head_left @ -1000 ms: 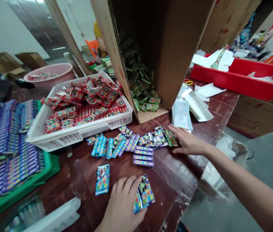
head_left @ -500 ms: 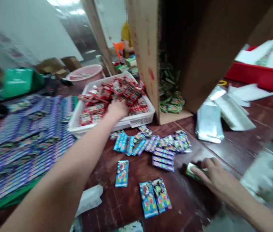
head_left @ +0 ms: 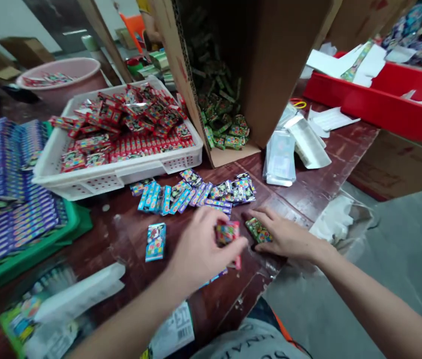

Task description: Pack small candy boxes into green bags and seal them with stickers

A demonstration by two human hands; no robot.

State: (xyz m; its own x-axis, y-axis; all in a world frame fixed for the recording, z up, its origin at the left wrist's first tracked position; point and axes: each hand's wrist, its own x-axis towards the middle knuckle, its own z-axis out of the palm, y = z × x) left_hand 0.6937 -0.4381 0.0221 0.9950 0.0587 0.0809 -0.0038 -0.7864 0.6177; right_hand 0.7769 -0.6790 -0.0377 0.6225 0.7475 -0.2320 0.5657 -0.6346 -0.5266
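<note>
My left hand (head_left: 200, 249) hovers over the near part of the dark wooden table (head_left: 319, 187), its fingers pinched on a red candy packet (head_left: 228, 233). Right beside it my right hand (head_left: 283, 235) rests on the table with its fingers laid over a green candy packet (head_left: 257, 230). Behind both hands lies a row of blue and purple packets (head_left: 192, 192). A single blue packet (head_left: 156, 241) lies to the left of my left hand.
A white basket (head_left: 115, 174) of red packets stands behind the row. A tipped cardboard box (head_left: 233, 70) spills green packets. Blue packets fill a green tray (head_left: 27, 254) at left. Clear bags (head_left: 281, 159), a red bin (head_left: 382, 107) and a pink basin (head_left: 59, 75) surround them.
My left hand has come back from the white basket with a red packet. My right hand has slid a green packet toward the near middle of the table.
</note>
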